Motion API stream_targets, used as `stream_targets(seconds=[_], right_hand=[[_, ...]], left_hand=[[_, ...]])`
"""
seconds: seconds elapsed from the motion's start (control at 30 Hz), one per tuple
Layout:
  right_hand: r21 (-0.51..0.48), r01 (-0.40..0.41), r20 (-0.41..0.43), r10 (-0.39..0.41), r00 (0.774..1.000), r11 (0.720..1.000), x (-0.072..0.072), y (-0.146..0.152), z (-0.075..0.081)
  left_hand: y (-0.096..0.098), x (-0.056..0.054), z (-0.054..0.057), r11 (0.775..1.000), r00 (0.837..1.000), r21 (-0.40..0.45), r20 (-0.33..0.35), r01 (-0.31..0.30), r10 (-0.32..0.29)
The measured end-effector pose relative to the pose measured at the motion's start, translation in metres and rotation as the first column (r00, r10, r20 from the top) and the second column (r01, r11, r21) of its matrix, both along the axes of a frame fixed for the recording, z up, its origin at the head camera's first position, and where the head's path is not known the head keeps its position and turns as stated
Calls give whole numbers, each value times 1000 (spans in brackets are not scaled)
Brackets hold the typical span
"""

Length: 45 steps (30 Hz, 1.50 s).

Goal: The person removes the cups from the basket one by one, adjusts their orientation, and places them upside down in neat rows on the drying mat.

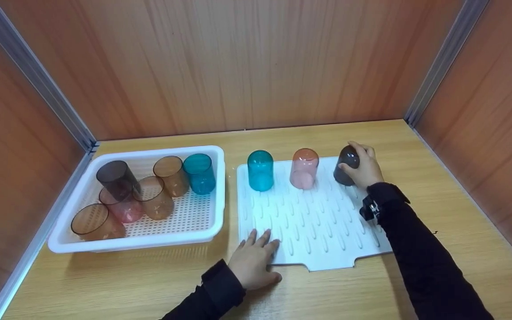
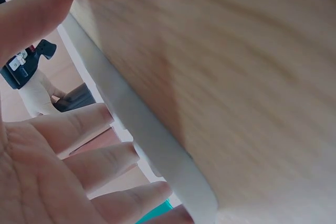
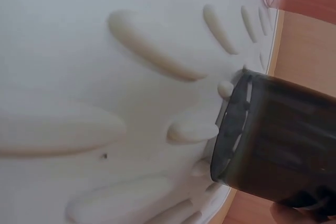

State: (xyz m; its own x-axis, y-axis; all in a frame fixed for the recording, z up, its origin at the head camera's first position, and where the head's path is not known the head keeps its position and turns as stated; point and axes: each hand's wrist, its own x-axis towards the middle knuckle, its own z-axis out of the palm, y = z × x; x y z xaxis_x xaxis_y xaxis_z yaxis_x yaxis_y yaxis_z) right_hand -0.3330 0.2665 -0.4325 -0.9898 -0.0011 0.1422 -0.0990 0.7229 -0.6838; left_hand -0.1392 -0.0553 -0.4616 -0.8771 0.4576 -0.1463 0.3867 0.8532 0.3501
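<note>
I see the right hand (image 1: pixel 366 169) curl its fingers round the dark cup (image 1: pixel 346 174), upside down at one o'clock on the white mat (image 1: pixel 327 255). The left hand (image 1: pixel 252 265) spreads free fingers at seven o'clock. Only my right wrist view shows bumps (image 3: pixel 155 48) by the cup's rim (image 3: pixel 230 135).

A wooden table (image 1: pixel 149 275) is bordered by wood-grained panels (image 1: pixel 247 66), whose corners are lined with metal strips (image 1: pixel 443 60).

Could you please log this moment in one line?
right hand: grips inverted dark cup at white mat, far-right corner; left hand: at mat's near-left corner; inverted on mat: teal cup, pink cup; basket: six cups
</note>
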Motion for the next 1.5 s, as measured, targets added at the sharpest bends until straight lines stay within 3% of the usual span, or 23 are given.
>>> stream_targets(seconds=[0.3, 0.53, 0.73, 0.87, 1.0, 1.07, 1.13, 1.27, 1.33, 1.4, 1.5], right_hand=[[-29, 31, -23, -31, 999, 999, 3, -4, 1], [40, 114, -162, -106, 981, 993, 9, -21, 14], [130, 83, -297, -41, 954, 988, 20, -40, 26], [128, 24, -322, 19, 947, 991, 30, -53, 30], [139, -42, -334, 87, 939, 989, 41, -69, 34], [146, -78, -338, 123, 933, 986, 47, -77, 36], [138, -111, -336, 152, 929, 984, 52, -86, 37], [87, -175, -318, 194, 928, 981, 61, -105, 38], [56, -203, -306, 210, 929, 978, 65, -114, 37], [26, -228, -290, 226, 930, 973, 69, -122, 35], [-15, -264, -257, 251, 933, 964, 74, -137, 33]], left_hand=[[1, 0, 0, 1000, 1000, 5, -1, -1, 1], [0, -2, 1, 1000, 1000, 20, 13, 5, -5], [0, -2, 3, 997, 998, 69, 56, -31, 28], [1, -1, 12, 993, 999, 111, 20, -42, 40], [-1, 0, 34, 979, 996, 203, -85, -2, 20], [-3, 0, 48, 967, 987, 251, -160, 37, 4], [-7, -1, 63, 955, 968, 284, -252, 79, -5], [-16, -7, 89, 942, 907, 314, -420, 118, 26], [-21, -12, 100, 944, 874, 314, -482, 107, 61], [-27, -18, 109, 944, 852, 320, -514, 81, 101], [-35, -27, 119, 941, 838, 337, -522, 30, 160]])
